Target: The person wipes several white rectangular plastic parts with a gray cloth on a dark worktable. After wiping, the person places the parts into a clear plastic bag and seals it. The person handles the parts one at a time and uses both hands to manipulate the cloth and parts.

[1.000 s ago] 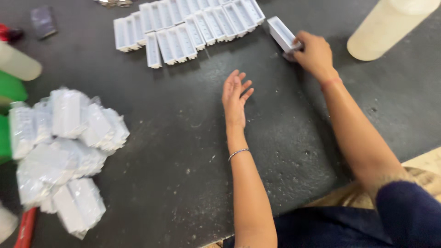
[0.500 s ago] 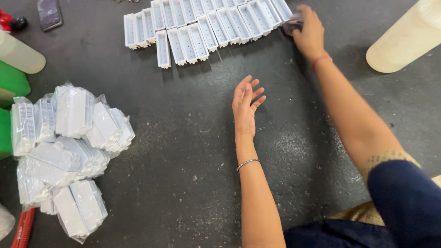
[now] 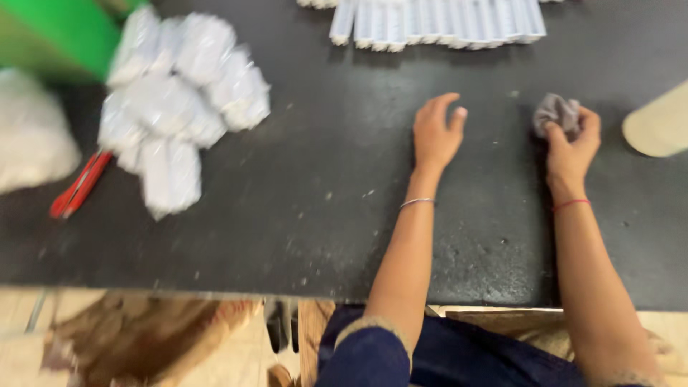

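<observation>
On dark table (image 3: 215, 236), left hand (image 3: 434, 135) rests empty, fingers curled; right hand (image 3: 570, 147) clutches grey cloth (image 3: 555, 113)

I see both forearms bare below dark navy sleeves with frayed, pale cuffs. My left wrist wears a thin silver bangle (image 3: 417, 203); my right wrist carries a red thread band (image 3: 571, 205). Dark navy clothing covers the lap.

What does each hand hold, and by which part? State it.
Right hand pinches a crumpled grey cloth at its lower edge. Left hand holds nothing; it rests on the table.
</observation>
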A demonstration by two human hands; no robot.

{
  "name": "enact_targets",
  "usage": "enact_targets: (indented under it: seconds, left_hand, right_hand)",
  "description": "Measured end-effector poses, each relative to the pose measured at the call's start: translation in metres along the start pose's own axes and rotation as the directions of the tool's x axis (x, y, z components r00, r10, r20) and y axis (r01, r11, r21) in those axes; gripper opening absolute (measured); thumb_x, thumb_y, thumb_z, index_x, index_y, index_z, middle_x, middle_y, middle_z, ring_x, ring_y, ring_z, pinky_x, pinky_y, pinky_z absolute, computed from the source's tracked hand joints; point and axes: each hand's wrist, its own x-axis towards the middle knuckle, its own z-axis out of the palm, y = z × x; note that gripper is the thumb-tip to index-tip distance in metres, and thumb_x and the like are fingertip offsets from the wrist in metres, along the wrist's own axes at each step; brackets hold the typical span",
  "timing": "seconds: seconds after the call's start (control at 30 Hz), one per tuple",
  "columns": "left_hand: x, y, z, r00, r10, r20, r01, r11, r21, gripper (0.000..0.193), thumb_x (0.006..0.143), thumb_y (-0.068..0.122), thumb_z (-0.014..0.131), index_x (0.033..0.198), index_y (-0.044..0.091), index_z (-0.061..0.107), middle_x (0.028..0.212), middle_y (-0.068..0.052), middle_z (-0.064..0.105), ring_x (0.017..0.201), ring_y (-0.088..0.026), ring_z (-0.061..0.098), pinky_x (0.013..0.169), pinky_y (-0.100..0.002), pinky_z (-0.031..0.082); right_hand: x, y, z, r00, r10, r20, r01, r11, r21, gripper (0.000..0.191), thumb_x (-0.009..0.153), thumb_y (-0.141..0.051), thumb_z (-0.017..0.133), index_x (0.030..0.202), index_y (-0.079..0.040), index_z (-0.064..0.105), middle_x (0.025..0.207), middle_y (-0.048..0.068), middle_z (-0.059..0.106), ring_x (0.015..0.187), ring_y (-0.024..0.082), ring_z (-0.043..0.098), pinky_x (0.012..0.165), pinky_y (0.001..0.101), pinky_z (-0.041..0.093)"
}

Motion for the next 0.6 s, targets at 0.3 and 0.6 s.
enact_targets:
  seconds: [0.3,0.6]
  left_hand:
    - [-0.015,0.031,-0.016,0.94,-0.017,0.342,-0.159,0.862,0.48,0.05,0.09,0.035,0.069,0.136,0.018,0.062,0.152,-0.007,0.052,0.148,-0.026,0.04,0.126,-0.048,0.027]
    - [-0.049,0.034,-0.051,0.886,0.081,0.456,-0.217,0.943,0.254,0.076,0.089,0.053,0.069,0.151,0.018,0.045,0.159,-0.015,0.042,0.15,-0.033,0.036,0.126,-0.053,0.024]
  right_hand:
    - [-0.004,-0.005,-0.004,0.999,-0.013,0.048,0.003,0.98,0.201,0.039,0.096,0.007,0.068,0.132,0.001,0.055,0.131,0.008,0.059,0.123,0.018,0.062,0.112,0.0315,0.053]
    - [-0.002,0.003,-0.007,0.996,-0.052,0.077,0.026,0.952,0.304,0.039,0.095,0.011,0.067,0.131,0.003,0.055,0.129,0.009,0.062,0.116,0.016,0.064,0.111,0.031,0.057]
